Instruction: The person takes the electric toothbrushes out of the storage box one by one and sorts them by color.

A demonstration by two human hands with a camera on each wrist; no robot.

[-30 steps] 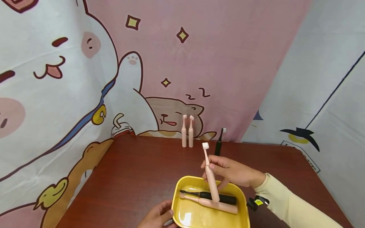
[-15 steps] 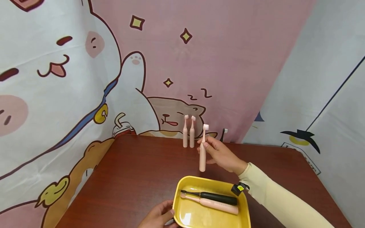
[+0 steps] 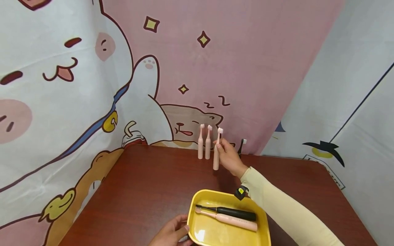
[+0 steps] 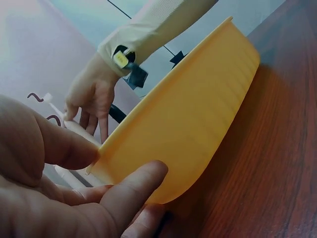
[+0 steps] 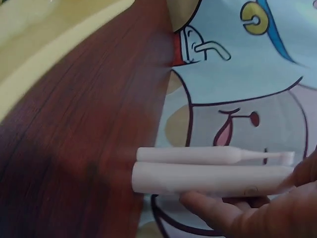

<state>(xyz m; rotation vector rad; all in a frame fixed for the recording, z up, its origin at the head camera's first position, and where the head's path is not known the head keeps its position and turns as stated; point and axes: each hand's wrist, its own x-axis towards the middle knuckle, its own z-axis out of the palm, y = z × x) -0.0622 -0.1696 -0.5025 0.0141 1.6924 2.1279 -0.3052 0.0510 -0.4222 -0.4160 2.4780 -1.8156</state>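
Observation:
My right hand (image 3: 229,157) pinches a pink electric toothbrush (image 3: 216,160), upright with its head up, near the back of the table. Whether its base touches the tabletop is unclear. To its left stand two pink electric toothbrushes (image 3: 203,147); behind the hand a black one (image 3: 241,147) is partly hidden. My left hand (image 3: 172,232) grips the left side of a yellow tray (image 3: 215,237); in the left wrist view a fingertip presses the tray's outer wall (image 4: 178,119). Inside the tray lie a black toothbrush (image 3: 237,213) and a pink toothbrush (image 3: 237,222), side by side.
The brown wooden table (image 3: 138,191) ends at a cartoon-printed cloth (image 3: 261,75), which hangs right behind the standing toothbrushes. My right forearm (image 3: 277,201) reaches over the tray's right side.
My right hand has carried the pink toothbrush from above the tray to the back of the table, beside the two standing pink ones. The left hand stays on the tray.

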